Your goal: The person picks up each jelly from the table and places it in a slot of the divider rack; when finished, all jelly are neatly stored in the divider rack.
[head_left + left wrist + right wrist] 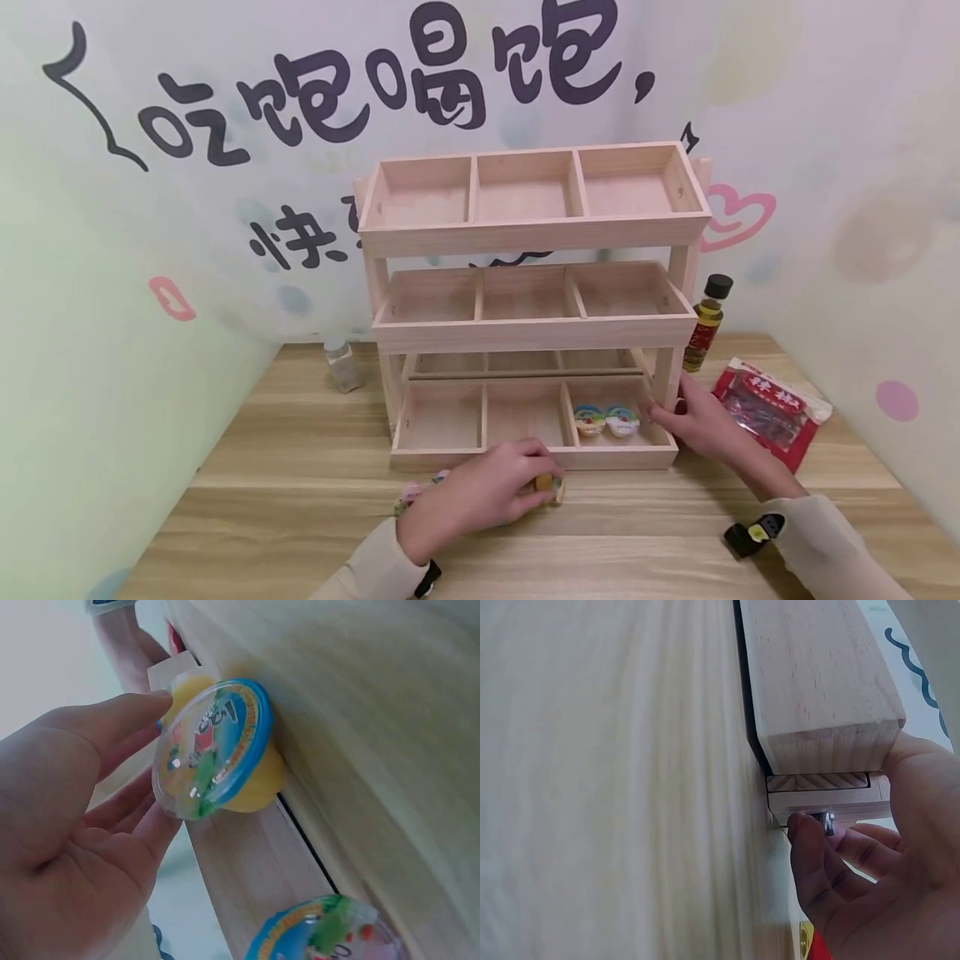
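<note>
Left hand (487,492) is pinching a jelly cup (217,750) just in front of the rack (532,336), toward the front edge of the counter (285,483), so it's way closer than the right hand (708,423), which grips the rack's right end.

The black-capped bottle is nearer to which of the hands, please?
Right. The right hand is in front of the bottle, at the right end of the rack; the left hand is farther, in front of the bottom tray.

Wears beige sleeves (378,567) at seven and four o'clock; at four, also a black wrist device (742,542) bearing a yellow patch (758,532).
</note>
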Motion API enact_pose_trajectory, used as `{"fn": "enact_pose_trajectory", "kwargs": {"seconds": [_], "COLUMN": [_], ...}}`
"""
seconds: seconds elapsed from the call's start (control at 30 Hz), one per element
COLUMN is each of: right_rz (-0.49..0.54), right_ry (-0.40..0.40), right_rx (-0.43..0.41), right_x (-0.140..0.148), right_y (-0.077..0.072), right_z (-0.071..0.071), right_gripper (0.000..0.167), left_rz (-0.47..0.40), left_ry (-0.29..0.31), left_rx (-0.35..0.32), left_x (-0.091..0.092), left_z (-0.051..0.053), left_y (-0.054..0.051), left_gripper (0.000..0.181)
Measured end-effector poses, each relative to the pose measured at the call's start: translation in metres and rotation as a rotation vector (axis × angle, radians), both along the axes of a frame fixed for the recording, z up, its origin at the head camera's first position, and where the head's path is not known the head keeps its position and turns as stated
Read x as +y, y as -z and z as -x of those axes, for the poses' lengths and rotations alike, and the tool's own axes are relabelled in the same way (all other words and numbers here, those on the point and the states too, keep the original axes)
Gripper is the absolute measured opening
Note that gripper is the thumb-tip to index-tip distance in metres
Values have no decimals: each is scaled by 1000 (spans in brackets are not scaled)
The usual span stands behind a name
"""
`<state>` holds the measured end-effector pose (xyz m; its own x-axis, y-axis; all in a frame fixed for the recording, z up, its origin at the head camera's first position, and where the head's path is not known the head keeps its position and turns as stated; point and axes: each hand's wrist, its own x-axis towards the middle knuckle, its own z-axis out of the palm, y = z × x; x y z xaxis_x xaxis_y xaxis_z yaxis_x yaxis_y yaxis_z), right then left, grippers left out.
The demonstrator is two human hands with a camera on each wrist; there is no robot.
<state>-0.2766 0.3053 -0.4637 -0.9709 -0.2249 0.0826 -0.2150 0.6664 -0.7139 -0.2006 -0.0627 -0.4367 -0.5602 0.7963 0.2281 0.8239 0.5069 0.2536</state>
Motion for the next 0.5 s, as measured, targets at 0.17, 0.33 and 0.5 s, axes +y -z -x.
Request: {"fn": "enact_pose_trajectory", "kwargs": {"seconds": [0.17, 0.33, 0.5], "right_rz": [3, 8, 2], "right_ry": [0, -3, -4], "right_rx": [3, 2, 5], "right_x": [1, 0, 0], "right_y": [1, 1, 1], "right_z": [-1, -1, -1], "right_gripper": [87, 87, 89], "left_rz": [37, 30, 0], "left_ry": [18, 20, 51], "left_rx": [26, 11, -3], "left_x": [2, 2, 0], "left_z": [-1, 0, 0], "left_y": [0, 2, 3], "left_gripper": [18, 20, 31]}}
